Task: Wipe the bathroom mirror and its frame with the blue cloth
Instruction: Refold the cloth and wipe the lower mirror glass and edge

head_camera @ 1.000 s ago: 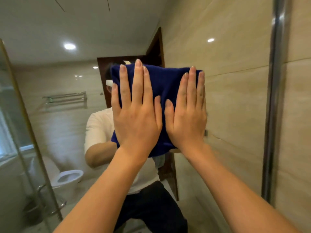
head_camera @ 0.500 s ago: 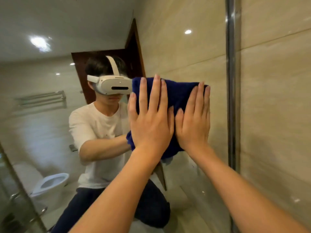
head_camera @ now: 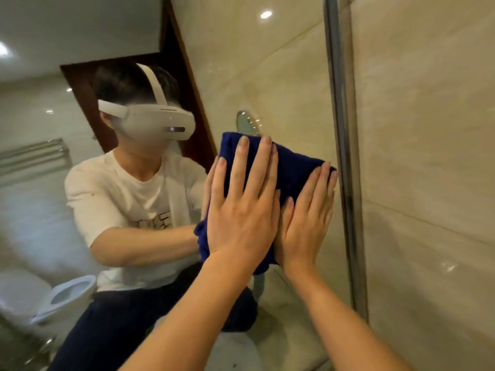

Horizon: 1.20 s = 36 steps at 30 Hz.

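Note:
A folded dark blue cloth (head_camera: 293,167) lies flat against the mirror (head_camera: 281,76) glass. My left hand (head_camera: 241,212) presses on its left half with straight, spread fingers. My right hand (head_camera: 308,218) presses flat on its right half, fingertips near the cloth's right corner. That corner sits just left of the mirror's metal frame (head_camera: 345,183), a vertical strip at the right. The cloth's lower edge is hidden behind my hands.
Right of the frame is a beige tiled wall (head_camera: 428,156). The glass reflects a person in a white shirt wearing a headset, a toilet (head_camera: 67,295), a towel rail (head_camera: 32,153), a dark door and a shower head (head_camera: 247,123).
Both hands and the cloth have slid down and to the right across the glass, ending close to the frame. My view has shifted left, so the frame sits nearer the middle.

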Tool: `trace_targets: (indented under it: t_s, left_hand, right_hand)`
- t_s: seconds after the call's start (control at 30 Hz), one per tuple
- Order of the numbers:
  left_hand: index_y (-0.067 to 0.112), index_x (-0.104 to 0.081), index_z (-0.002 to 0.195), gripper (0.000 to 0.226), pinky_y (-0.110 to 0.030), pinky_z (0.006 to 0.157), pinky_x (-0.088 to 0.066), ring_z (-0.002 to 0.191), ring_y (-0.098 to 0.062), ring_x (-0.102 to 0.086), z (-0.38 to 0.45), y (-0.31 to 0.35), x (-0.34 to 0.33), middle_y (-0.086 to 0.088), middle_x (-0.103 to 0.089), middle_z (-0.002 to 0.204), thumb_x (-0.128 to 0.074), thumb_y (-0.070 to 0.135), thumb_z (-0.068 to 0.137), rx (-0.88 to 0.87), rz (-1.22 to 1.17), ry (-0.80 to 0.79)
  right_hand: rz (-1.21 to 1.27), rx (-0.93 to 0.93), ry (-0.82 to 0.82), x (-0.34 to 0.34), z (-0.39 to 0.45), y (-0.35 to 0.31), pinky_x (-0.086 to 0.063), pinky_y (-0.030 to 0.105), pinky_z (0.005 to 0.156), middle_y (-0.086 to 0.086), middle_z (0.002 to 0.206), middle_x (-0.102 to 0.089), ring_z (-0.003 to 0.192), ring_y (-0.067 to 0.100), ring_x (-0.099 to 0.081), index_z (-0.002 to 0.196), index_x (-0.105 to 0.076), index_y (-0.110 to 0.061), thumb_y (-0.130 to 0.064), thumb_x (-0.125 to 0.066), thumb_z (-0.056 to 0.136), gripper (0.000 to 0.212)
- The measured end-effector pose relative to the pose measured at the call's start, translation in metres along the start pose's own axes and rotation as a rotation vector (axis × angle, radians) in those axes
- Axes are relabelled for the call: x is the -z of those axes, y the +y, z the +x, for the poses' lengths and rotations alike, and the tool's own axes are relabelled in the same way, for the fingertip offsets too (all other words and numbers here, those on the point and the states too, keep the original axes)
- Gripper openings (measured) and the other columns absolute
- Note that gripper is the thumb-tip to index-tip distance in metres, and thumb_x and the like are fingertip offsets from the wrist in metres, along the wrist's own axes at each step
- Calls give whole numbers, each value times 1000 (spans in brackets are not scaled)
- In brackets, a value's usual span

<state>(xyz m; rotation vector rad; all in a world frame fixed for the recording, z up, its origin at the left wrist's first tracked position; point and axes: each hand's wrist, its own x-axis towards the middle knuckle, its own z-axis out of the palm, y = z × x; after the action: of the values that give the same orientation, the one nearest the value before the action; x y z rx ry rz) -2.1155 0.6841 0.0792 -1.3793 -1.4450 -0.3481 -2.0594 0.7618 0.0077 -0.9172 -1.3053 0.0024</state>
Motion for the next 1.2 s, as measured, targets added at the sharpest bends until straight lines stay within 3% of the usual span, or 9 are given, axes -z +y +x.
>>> trace_targets:
  t_s: [0.2,0.43,0.57,0.63,0.8,0.97,1.2]
  left_hand:
    - [10,-27,154,54,-44,121,-11,150,-28,-15,-78,21,-21,-5,-18,163,-18,35,107,-26,-13,-46]
    - [9,-25,155,57,-42,123,2,150,-30,-10,-14,14,-16,-8,-22,162,-24,38,106,-28,-30,-1]
    - [8,-22,155,60,-45,121,2,150,-30,-9,45,-3,-4,-7,-20,163,-8,40,106,-52,-46,40]
    - [9,-25,154,59,-45,122,5,151,-29,-9,49,-14,-5,-6,-20,163,-14,42,107,-92,-29,44]
    - [9,-33,152,54,-51,122,-8,150,-34,-15,53,-46,21,-7,-26,161,-31,39,106,-75,26,112]
    - [8,-29,154,56,-52,122,-13,151,-32,-9,43,-108,49,-9,-22,162,-34,37,106,121,93,234]
    - [8,-29,153,55,-53,121,-15,151,-33,-13,40,-120,51,-10,-23,162,-34,37,106,115,84,227]
  right_hand:
    - [-64,-54,-130,7,-75,24,-11,43,123,18,163,-5,151,34,-7,153,-10,3,-27,-27,101,62]
    - [-266,-33,-122,17,-8,8,-15,49,121,24,159,-18,150,36,-9,150,-19,7,-23,-25,100,59]
    - [-190,-60,-12,4,48,-10,-12,37,122,22,160,-17,150,32,-11,150,-19,7,-26,-21,103,58]
    - [-129,-93,42,-4,49,-15,-9,35,124,20,161,-15,151,31,-10,150,-17,6,-27,-20,104,57]
    - [-66,-86,92,-7,55,-51,-18,43,122,19,160,-19,150,33,-15,150,-21,5,-26,-22,102,57]
    - [36,119,80,-9,71,-130,-18,44,122,19,160,-20,151,31,-13,151,-25,4,-27,-27,100,59]
    - [18,120,55,-7,72,-142,-24,48,119,19,160,-20,151,31,-13,151,-24,3,-26,-27,100,59]
